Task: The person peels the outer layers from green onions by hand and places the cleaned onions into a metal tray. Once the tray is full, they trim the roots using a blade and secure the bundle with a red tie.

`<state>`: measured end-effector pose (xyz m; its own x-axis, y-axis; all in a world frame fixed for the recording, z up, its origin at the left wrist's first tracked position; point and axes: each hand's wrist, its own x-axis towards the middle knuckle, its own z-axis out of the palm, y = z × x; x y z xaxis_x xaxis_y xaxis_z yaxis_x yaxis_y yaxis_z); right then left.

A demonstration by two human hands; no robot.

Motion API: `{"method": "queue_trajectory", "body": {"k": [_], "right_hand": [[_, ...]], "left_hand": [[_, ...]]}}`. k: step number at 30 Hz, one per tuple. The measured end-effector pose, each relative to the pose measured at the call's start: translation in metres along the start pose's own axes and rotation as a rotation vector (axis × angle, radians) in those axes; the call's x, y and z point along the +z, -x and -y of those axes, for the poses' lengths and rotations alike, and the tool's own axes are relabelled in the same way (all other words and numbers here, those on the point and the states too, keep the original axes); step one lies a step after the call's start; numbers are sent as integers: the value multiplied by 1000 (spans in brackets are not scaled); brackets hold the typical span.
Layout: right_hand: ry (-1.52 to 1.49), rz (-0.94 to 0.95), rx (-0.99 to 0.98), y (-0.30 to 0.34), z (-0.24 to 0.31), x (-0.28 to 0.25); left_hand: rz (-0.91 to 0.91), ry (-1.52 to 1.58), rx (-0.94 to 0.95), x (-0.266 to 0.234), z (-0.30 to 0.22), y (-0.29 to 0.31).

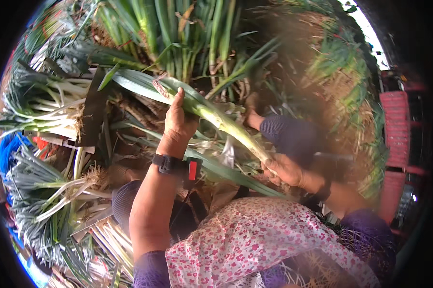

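A long leek (228, 126) slants across the middle of the view, its pale shank toward the lower right and its green leaves toward the upper left. My left hand (179, 121) is closed around its leafy upper part, thumb up along the stalk. At the pale lower end, my right hand (284, 170) has its fingers closed on the tip, hiding the root. A reddish, withered strip of leaf (162, 89) hangs at the green part near my left thumb. Below the stalk, a long loose green leaf (235, 178) lies across peeled scraps near my lap.
Upright leeks (183, 38) stand in a dense bunch ahead. Bundles with white shanks and roots (58, 103) are stacked at the left, beside a dark board (90, 108). More leeks (343, 62) lie along the right. A red slatted object (394, 129) stands at the far right.
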<state>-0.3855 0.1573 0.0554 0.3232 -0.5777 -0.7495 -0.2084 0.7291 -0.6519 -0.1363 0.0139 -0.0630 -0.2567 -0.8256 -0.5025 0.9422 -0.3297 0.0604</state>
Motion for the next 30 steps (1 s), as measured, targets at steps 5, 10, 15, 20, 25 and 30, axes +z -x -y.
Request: {"method": "queue_trajectory", "body": {"k": [5, 10, 15, 20, 25, 30], "right_hand": [[697, -154, -315, -8, -35, -21], [399, 29, -659, -81, 41, 22], [-432, -61, -746, -124, 93, 92], [326, -303, -740, -109, 20, 43], [709, -380, -66, -90, -95, -57], [843, -535, -917, -145, 9, 4]], "left_hand": [[289, -129, 8, 31, 14, 27], [422, -344, 33, 40, -14, 59], [451, -354, 275, 42, -42, 65], [326, -396, 406, 13, -117, 42], [164, -542, 524, 40, -80, 62], [452, -442, 442, 38, -60, 66]]}}
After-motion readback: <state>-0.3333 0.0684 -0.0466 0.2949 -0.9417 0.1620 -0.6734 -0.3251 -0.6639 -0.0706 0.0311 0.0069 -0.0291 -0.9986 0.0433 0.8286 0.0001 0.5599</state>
